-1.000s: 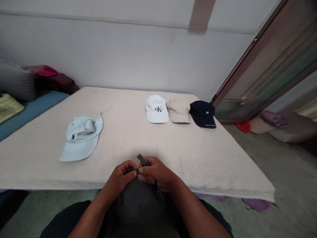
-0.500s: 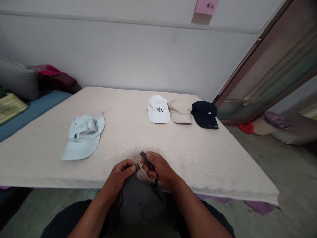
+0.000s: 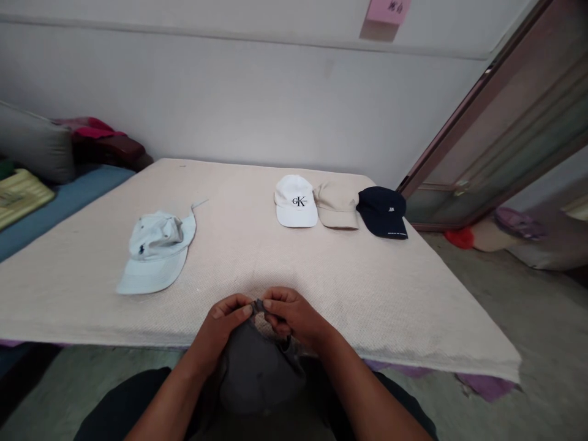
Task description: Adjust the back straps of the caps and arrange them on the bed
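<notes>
A dark grey cap (image 3: 260, 370) hangs at the near edge of the table, its back opening turned up. My left hand (image 3: 228, 318) pinches the buckle end of its back strap. My right hand (image 3: 290, 313) is closed on the strap's loose end, which meets the buckle between my fingertips. Whether the strap passes through the buckle is too small to tell. On the left lies a pale blue cap (image 3: 158, 251) with its strap sticking out. Farther back, a white cap (image 3: 295, 202), a beige cap (image 3: 337, 207) and a navy cap (image 3: 383, 211) sit in a row.
The table (image 3: 229, 245) has a light quilted cover and stands against a white wall. A grey cushion (image 3: 34, 144) and red cloth are at the far left. To the right are a sliding door (image 3: 487, 122) and a red item (image 3: 459, 237) on the floor.
My right hand has brought the strap end down and left to the buckle, and the gap between my hands has closed. The view has shifted slightly.
</notes>
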Available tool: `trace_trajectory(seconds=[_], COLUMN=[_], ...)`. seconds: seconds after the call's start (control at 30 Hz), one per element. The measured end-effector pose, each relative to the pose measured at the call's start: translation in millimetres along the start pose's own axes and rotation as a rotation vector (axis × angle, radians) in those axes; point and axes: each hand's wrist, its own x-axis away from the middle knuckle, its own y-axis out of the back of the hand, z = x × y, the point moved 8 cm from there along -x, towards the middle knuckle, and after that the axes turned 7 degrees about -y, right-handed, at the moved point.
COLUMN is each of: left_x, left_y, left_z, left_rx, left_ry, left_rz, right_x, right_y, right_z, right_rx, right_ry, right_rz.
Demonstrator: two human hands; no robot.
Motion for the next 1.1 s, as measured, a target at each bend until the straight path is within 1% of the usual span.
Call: trace_trajectory(seconds=[0.13,0.33,0.5,0.77,0.87,1.1], left_x=[1.8,2.9,3.7,4.4,5.4,5.1], left_y=[-1.1,-0.5,-1.9,-3.6,-4.1,-4.9], left_z=[0.4,-2.6,-1.5,0.7,1.9,2.2], left_rx=[0.004,-0.007,0.026,-0.011,-0.002,0.011], left_ry=[0.019,0.012,0.020,0.031,0.043,0.054], left_rz=[0.002,-0.016,0.010,0.056,0.057,0.054], right_x=[-0.3,1.7,3.2,3.2,2.7,3.4], right_y=[-0.5,-4.2,-5.4,-5.5,-5.0,-6.2], right_z=[-1.8,-3.7,-3.1,-0.6,-0.1,-1.8], right_rx=[0.001,0.007,0.006,0.058,0.059,0.053], right_ry=[-0.008,-0.035,-0.047,-0.056,-0.056,-0.057], right_rz=[0.030,0.069,0.074,0.076,0.062,0.083])
